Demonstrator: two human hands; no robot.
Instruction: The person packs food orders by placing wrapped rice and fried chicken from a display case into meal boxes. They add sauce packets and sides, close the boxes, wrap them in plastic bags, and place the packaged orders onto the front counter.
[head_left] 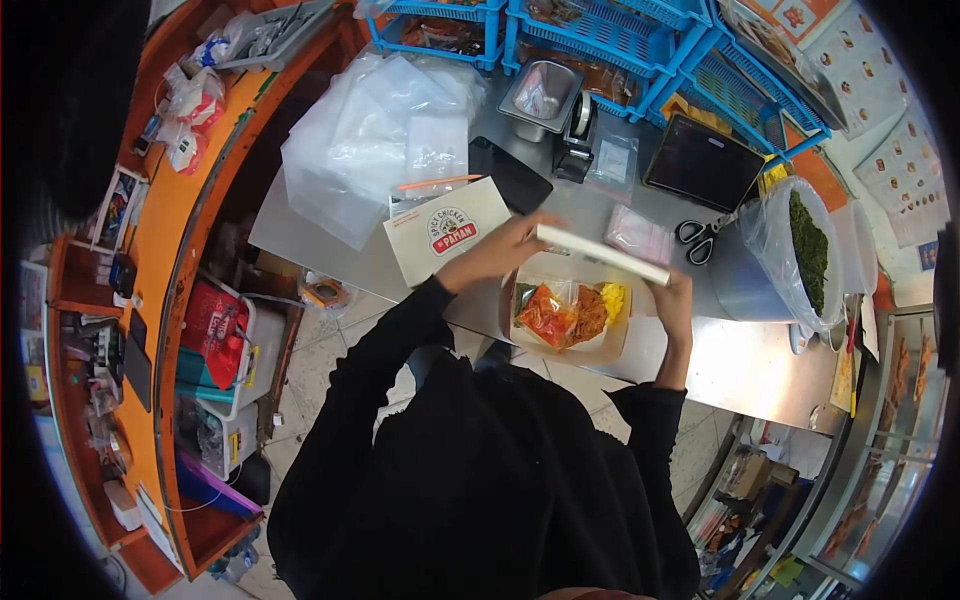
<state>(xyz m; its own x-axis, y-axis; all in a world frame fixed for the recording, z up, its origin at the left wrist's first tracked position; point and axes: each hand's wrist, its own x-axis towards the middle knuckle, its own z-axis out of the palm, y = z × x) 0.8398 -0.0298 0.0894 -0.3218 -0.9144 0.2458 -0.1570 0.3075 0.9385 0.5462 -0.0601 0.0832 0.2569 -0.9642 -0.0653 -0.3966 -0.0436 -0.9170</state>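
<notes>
An open food box [598, 352] sits at the front edge of the metal table, holding a red sauce packet [547, 316], fried chicken [591, 316], something yellow [613, 300] and some green. Above its far side is a white lid-like panel [603, 254], seen edge-on. My left hand [503, 250] is closed on the panel's left end, and my right hand [677, 298] grips its right end. Whether the panel is joined to the box is hidden. A printed card or box lid [447, 232] lies left of my left hand.
Clear plastic bags [385, 130] cover the back left of the table. Behind the box are a dark phone [511, 174], a tape dispenser [575, 145], scissors [697, 240] and a tablet [705, 162]. A bag-lined tub [765, 250] of green leaves stands right. Blue baskets [600, 50] line the back.
</notes>
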